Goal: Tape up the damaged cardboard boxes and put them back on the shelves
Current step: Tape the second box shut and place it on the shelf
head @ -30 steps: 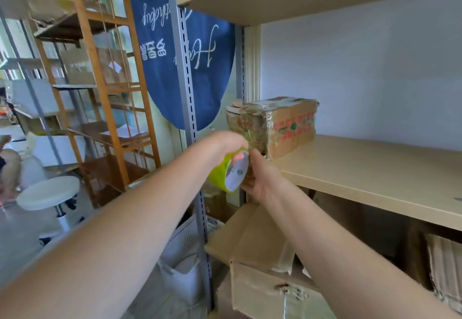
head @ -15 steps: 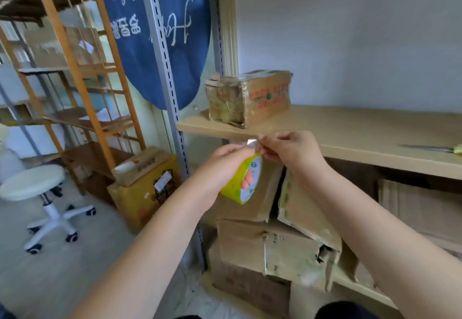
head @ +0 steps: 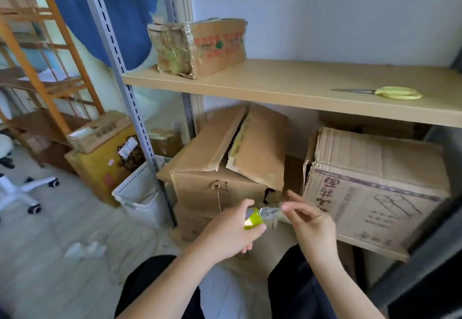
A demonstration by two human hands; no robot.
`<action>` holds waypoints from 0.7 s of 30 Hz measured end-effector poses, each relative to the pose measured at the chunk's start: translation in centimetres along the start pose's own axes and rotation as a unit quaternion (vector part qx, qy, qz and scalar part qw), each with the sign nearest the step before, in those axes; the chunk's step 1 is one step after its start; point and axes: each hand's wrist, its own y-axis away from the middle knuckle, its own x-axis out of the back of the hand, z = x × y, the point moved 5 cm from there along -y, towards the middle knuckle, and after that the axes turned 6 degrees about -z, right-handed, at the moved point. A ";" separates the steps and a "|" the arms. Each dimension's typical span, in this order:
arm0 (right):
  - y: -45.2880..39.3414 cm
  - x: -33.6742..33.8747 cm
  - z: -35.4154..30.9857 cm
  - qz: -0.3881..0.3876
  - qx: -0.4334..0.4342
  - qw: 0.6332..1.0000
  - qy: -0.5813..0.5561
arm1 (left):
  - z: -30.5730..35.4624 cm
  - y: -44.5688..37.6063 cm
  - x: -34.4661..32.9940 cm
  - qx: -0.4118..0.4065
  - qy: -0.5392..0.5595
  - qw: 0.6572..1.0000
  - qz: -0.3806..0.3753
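You are facing a storage shelf unit against a pale wall, with a beige shelf board point(head: 287, 86) at chest height and a light wood-look floor point(head: 50, 268) below. On that board, at its left end, sits a small taped cardboard box point(head: 200, 46) with red print; well to its right lie yellow-handled scissors point(head: 390, 92). Under the board stands a damaged box point(head: 225, 158) whose top flaps gape open and whose front corner is torn, and just beside it to the right a larger printed box point(head: 375, 186).

Your left hand point(head: 225, 233) grips a yellow-green tape roll point(head: 253, 218), fingers curled round it, in front of the damaged box's torn corner. Your right hand point(head: 310, 221) pinches the free end of the clear tape strip point(head: 270, 212) between thumb and forefinger, the strip stretched short between the two hands.

To the left, a white basket point(head: 142, 193) stands by the grey upright, with a yellow carton point(head: 105, 158) behind it.
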 end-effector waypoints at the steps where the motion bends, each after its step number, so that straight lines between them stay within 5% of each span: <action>1: -0.4 -0.1 -0.2 -0.012 0.047 0.998 0.035 | -0.1 -0.2 -0.1 0.001 0.005 1.000 0.003; 4: -2.5 -1.0 -1.4 -0.091 0.141 0.976 0.137 | -0.8 -0.9 -0.2 0.015 0.071 0.997 0.013; 10: -7.6 -1.5 -3.0 -0.185 0.142 0.914 0.331 | -2.2 -3.1 -3.3 0.018 0.276 0.960 0.049; 16: -9.4 -2.4 -5.6 -0.201 0.125 0.893 0.382 | -0.9 -3.9 -6.9 -0.015 0.496 0.860 0.116; 21: -11.1 -2.9 -6.4 -0.159 0.103 0.896 0.403 | 0.4 -4.6 -6.6 0.005 0.513 0.843 0.160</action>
